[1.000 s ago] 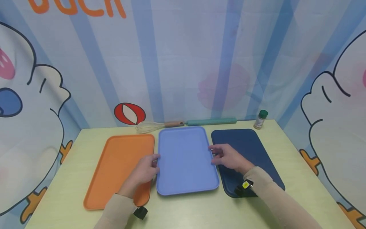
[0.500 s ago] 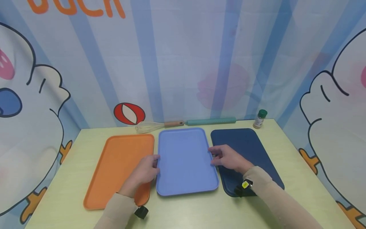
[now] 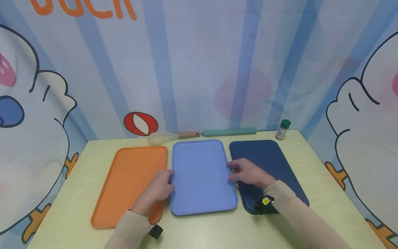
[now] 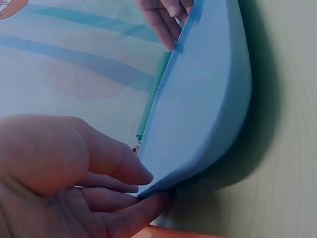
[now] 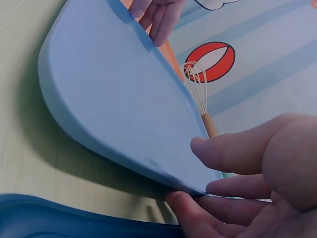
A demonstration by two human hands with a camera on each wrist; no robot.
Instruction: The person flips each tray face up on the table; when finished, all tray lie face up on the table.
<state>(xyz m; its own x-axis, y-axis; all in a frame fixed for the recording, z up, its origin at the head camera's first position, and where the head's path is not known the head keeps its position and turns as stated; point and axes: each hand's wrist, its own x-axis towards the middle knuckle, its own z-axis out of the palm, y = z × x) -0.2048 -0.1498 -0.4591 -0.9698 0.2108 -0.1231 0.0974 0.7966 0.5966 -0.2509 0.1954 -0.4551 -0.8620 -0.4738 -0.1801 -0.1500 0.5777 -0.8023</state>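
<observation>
A periwinkle-blue rectangular tray (image 3: 202, 178) lies between both hands in the head view. At its left edge the left hand (image 3: 158, 185) grips the rim; in the left wrist view its thumb (image 4: 126, 166) is at the upper side and its other fingers reach the outside and underside. The right hand (image 3: 247, 171) grips the opposite edge, its thumb (image 5: 223, 151) above the rim in the right wrist view and several fingers beside and below. A shadow lies under the tray's rounded near edge in both wrist views; whether the whole tray is off the table cannot be told.
An orange tray (image 3: 132, 176) lies left, partly under the left arm, and a navy tray (image 3: 264, 155) lies right, below the right forearm. Along the back are a whisk (image 3: 188, 135), a teal rolling pin (image 3: 230, 132) and a green-capped spice jar (image 3: 282, 130). A printed curtain hangs behind.
The periwinkle-blue tray has shifted slightly toward the person, both hands moving with it. The orange and navy trays stay where they were.
</observation>
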